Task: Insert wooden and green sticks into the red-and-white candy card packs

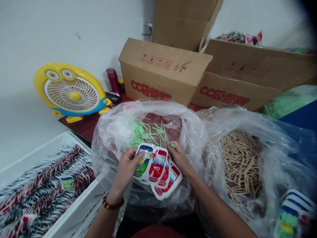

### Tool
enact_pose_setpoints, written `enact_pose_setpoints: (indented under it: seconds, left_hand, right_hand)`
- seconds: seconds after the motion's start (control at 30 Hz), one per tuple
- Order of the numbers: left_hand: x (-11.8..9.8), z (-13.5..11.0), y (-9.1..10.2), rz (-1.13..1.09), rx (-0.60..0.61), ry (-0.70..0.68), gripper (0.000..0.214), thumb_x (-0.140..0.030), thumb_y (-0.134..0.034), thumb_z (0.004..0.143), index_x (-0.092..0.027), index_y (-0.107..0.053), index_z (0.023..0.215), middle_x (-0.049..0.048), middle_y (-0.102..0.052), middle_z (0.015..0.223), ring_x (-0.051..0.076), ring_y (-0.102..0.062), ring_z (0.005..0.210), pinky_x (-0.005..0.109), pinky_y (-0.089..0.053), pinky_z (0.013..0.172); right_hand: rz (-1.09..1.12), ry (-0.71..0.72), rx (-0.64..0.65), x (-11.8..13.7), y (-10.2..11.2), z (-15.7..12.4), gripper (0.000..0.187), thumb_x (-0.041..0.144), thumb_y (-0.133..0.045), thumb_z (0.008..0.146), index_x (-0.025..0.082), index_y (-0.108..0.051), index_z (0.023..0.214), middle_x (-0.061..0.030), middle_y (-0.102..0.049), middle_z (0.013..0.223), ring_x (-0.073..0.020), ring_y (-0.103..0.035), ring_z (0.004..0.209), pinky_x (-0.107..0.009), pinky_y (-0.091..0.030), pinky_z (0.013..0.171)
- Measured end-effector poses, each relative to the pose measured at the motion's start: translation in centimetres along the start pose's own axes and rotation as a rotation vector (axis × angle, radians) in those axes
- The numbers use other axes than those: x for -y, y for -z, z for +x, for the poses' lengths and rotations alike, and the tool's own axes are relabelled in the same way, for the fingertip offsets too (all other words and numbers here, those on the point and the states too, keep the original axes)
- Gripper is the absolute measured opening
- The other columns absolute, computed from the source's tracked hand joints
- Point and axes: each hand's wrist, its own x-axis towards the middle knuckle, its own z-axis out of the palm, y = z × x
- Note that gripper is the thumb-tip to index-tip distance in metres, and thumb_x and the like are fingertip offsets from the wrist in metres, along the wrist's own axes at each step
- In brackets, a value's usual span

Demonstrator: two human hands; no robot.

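Observation:
My left hand (pixel 128 168) is closed on a fanned stack of flat bottle-shaped packets (pixel 156 167), green Sprite-like ones and red ones marked Cola, with the thumb on the front one. Just right of the stack, my right hand (pixel 178 155) pinches a small bunch of thin green sticks (pixel 173 145) by the packets' upper edge. Behind the packets, loose green sticks (pixel 148 132) lie inside an open clear plastic bag (pixel 111 132). The right fingertips are partly hidden.
A second clear bag holds brown sticks (pixel 242 162). More packets (pixel 292 215) lie at lower right. The white foam box (pixel 81 145) at left holds rows of packets. Behind stand cardboard boxes (pixel 158 72), a yellow fan (pixel 74 92) and a dark red flask (pixel 113 80).

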Motion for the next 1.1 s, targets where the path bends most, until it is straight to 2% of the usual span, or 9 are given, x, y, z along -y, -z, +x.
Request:
enact_pose_setpoints:
  seconds: [0.1,0.17,0.23,0.3,0.37,0.47,0.67,0.8,1.1]
  left_hand:
    - [-0.4,-0.3,-0.1,0.003,0.022,0.036,0.023,-0.033,-0.074,0.072,-0.016,-0.064,0.083,-0.0011,-0.068,0.067,0.014,-0.063,0.057,0.022,-0.050,0.054]
    - [-0.5,-0.7,-0.4,0.011,0.062,0.073,0.023,-0.034,-0.074,0.072,-0.015,-0.064,0.080,-0.0006,-0.068,0.065,0.014,-0.062,0.056,0.021,-0.049,0.053]
    - [-0.4,-1.0,-0.8,0.019,0.128,0.128,0.023,-0.034,-0.074,0.072,-0.015,-0.064,0.079,0.0003,-0.069,0.066,0.014,-0.062,0.056,0.022,-0.049,0.053]
    - [-0.3,-1.2,-1.4,0.032,0.199,0.180,0.023,-0.034,-0.074,0.072,-0.014,-0.065,0.079,0.0017,-0.070,0.069,0.014,-0.063,0.057,0.022,-0.049,0.054]
    - [-0.1,-1.2,-2.0,0.051,0.257,0.207,0.024,-0.035,-0.073,0.073,-0.014,-0.065,0.081,0.0025,-0.071,0.071,0.014,-0.063,0.058,0.023,-0.049,0.055]
    - [-0.1,-1.1,-2.8,0.089,0.293,0.212,0.024,-0.036,-0.072,0.072,-0.015,-0.064,0.081,0.0009,-0.069,0.067,0.015,-0.062,0.055,0.024,-0.047,0.053]
    - [0.0,-1.1,-3.3,0.300,0.315,0.114,0.026,-0.039,-0.070,0.071,-0.017,-0.059,0.065,-0.0031,-0.059,0.056,0.012,-0.051,0.048,0.021,-0.036,0.045]
    - [0.5,-1.7,-3.3,0.427,0.325,0.010,0.028,-0.043,-0.065,0.074,-0.017,-0.061,0.064,-0.0032,-0.055,0.052,0.013,-0.048,0.049,0.023,-0.031,0.045]
    - [1.1,-2.1,-3.6,0.541,0.433,-0.018,0.033,-0.043,-0.059,0.081,-0.018,-0.054,0.060,-0.0043,-0.046,0.053,0.011,-0.037,0.049,0.022,-0.026,0.045]
  right_hand:
    - [0.025,-0.029,-0.016,0.0,0.1,0.4,0.016,0.036,-0.057,0.084,0.021,-0.058,0.079,0.0029,-0.060,0.073,-0.0125,-0.052,0.065,-0.025,-0.042,0.064]
    - [0.162,-0.060,-0.077,0.5,0.2,0.6,0.016,0.038,-0.061,0.081,0.021,-0.058,0.080,0.0033,-0.060,0.072,-0.0124,-0.053,0.062,-0.025,-0.042,0.062]
    - [0.344,-0.084,-0.119,1.5,0.4,0.6,0.019,0.039,-0.065,0.077,0.023,-0.057,0.085,0.0037,-0.059,0.072,-0.0131,-0.055,0.063,-0.027,-0.044,0.063]
    - [0.416,-0.102,-0.066,3.2,0.5,0.1,0.023,0.040,-0.066,0.076,0.023,-0.056,0.087,0.0029,-0.060,0.074,-0.0139,-0.057,0.065,-0.028,-0.045,0.065]
    - [0.281,-0.101,0.069,5.2,0.4,-0.8,0.022,0.041,-0.063,0.079,0.021,-0.057,0.085,0.0013,-0.060,0.074,-0.0139,-0.056,0.065,-0.027,-0.045,0.065]
    - [-0.112,-0.038,0.253,7.6,0.0,-2.6,0.019,0.038,-0.055,0.087,0.019,-0.058,0.083,0.0011,-0.059,0.073,-0.0128,-0.052,0.065,-0.024,-0.041,0.061]
    - [-0.587,0.189,0.315,7.8,-0.5,-4.3,0.009,0.023,-0.045,0.091,0.021,-0.049,0.083,-0.0007,-0.057,0.080,-0.0155,-0.053,0.073,-0.026,-0.037,0.065]
    - [-0.673,0.186,0.341,7.5,-0.1,-4.9,0.009,0.022,-0.043,0.091,0.022,-0.046,0.082,-0.0005,-0.056,0.080,-0.0157,-0.053,0.071,-0.026,-0.036,0.064]
    - [-0.736,0.218,0.390,7.3,0.6,-6.1,0.008,0.018,-0.041,0.090,0.022,-0.048,0.089,-0.0027,-0.058,0.088,-0.0172,-0.055,0.080,-0.026,-0.038,0.070]
